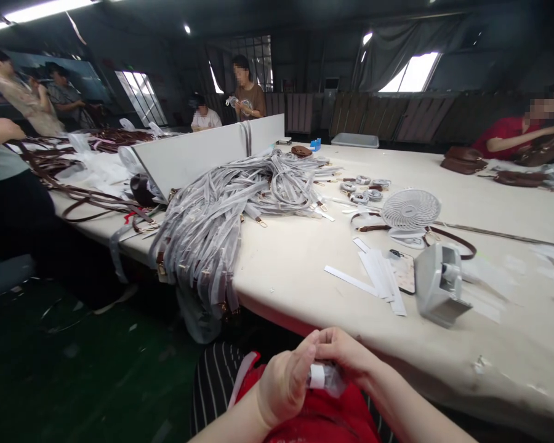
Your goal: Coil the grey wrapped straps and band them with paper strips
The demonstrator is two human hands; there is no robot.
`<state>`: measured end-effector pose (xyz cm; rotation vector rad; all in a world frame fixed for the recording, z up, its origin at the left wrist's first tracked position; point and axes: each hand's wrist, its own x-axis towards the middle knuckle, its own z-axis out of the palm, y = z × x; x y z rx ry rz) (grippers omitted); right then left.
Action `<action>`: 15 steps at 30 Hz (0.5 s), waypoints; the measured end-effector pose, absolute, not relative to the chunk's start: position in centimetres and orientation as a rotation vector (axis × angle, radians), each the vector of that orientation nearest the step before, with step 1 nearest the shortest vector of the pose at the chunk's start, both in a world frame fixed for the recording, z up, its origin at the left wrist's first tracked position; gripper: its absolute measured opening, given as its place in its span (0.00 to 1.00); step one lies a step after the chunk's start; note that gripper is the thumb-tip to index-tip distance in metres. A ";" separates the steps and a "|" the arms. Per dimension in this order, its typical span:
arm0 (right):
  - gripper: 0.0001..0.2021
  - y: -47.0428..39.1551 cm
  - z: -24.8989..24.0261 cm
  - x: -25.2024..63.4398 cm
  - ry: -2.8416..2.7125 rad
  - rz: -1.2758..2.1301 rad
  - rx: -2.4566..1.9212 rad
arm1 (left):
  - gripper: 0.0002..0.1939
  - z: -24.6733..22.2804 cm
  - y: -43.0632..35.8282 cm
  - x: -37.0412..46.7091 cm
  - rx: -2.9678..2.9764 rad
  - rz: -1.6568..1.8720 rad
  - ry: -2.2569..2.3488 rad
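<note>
Between my two hands, above my lap, is a small bundle [325, 376] in clear plastic with a white band round it. My left hand [289, 376] presses its palm side against the bundle, fingers together and pointing up. Against the other side my right hand [344, 352] curls its fingers, their tips touching those of my left hand. A large heap of plastic-wrapped straps [216, 215] hangs over the table edge ahead on the left. Several coiled straps [367, 189] lie further back on the table [286, 271].
White paper strips [381, 277], a phone [402, 271], a grey tape dispenser [441, 283] and a white fan [410, 210] stand or lie on the right. A white divider [207, 154] rises behind the heap. Several people are around the tables, one in red [503, 135] at the right.
</note>
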<state>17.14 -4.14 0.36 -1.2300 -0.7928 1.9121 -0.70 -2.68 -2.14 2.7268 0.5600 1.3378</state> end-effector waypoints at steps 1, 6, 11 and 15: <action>0.18 -4.2 0.4 17.1 -0.781 1.897 -1.224 | 0.33 -2.2 -2.7 -0.7 2.709 1.340 0.561; 0.14 -4.5 1.2 17.0 -1.020 1.556 -1.259 | 0.36 -2.4 -2.6 -0.2 2.517 1.061 0.929; 0.12 -5.0 2.2 18.0 -1.408 1.287 -1.432 | 0.43 -3.0 -2.8 0.6 2.378 0.882 1.030; 0.14 -5.8 2.8 18.7 -1.622 1.236 -1.290 | 0.50 -3.5 -2.7 1.0 2.268 0.761 1.068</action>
